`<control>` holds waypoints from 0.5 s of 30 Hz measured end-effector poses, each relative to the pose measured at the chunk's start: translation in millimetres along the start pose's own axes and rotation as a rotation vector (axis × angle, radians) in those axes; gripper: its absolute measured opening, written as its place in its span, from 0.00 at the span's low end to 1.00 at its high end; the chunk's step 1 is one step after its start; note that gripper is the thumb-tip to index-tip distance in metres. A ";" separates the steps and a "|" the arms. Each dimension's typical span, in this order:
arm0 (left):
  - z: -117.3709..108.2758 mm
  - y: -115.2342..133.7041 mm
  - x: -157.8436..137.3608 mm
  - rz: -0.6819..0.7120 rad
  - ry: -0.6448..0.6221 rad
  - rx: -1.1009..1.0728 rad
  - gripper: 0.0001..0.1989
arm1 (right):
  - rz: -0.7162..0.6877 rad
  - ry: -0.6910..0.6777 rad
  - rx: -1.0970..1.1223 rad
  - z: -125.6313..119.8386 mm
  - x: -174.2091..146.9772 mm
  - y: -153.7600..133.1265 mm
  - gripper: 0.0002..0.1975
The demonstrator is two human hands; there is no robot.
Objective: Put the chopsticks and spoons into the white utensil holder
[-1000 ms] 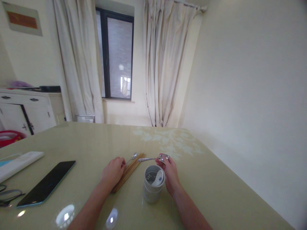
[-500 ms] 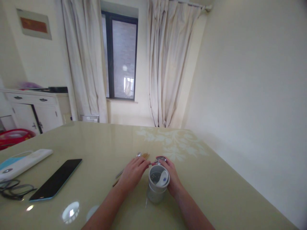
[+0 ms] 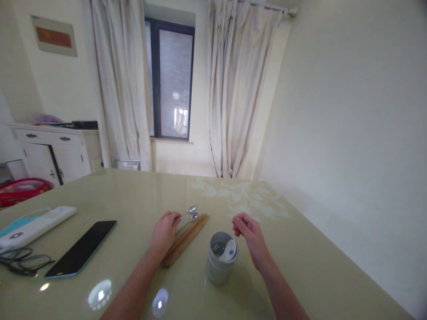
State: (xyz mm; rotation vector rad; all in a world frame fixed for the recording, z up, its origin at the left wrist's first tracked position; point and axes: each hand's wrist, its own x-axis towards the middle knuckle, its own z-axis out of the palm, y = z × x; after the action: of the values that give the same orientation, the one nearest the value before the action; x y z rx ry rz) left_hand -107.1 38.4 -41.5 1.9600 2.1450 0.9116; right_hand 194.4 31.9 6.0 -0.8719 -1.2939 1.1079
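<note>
Two metal spoons [image 3: 189, 212] lie on the surface [image 3: 133, 195] beside a chopstick bundle [image 3: 186, 239], long axes running diagonally, bowls far right; the left hand [image 3: 166, 232] pinches their handles, the right hand [image 3: 248, 230] hovers loosely curled, empty, beside a grey cup [image 3: 220, 258]

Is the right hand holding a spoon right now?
No, the right hand hovers empty beyond the cup; both metal spoons lie by the left hand.

Two bare forearms reach up from the lower edge of the frame: the left hand [image 3: 165, 232] lies palm down at centre, the right hand [image 3: 248, 231] hovers beside it, fingers loosely curled.
</note>
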 end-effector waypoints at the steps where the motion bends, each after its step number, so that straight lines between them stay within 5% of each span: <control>1: 1.4 -1.8 0.2 -0.008 -0.013 0.013 0.13 | -0.009 -0.054 -0.036 -0.6 -1.1 -3.3 0.25; 7: 8.1 -6.0 0.3 -0.043 -0.043 0.047 0.12 | 0.031 -0.273 -0.193 -2.4 -3.1 -2.7 0.25; 15: 14.5 -11.7 3.5 -0.051 -0.062 0.039 0.12 | -0.018 -0.305 -0.314 -12.1 -0.8 0.3 0.21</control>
State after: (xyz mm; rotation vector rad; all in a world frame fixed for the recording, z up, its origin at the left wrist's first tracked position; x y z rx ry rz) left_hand -111.4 46.9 -57.9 1.9148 2.1835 0.7973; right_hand 206.4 32.4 4.1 -0.9417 -1.7602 1.0679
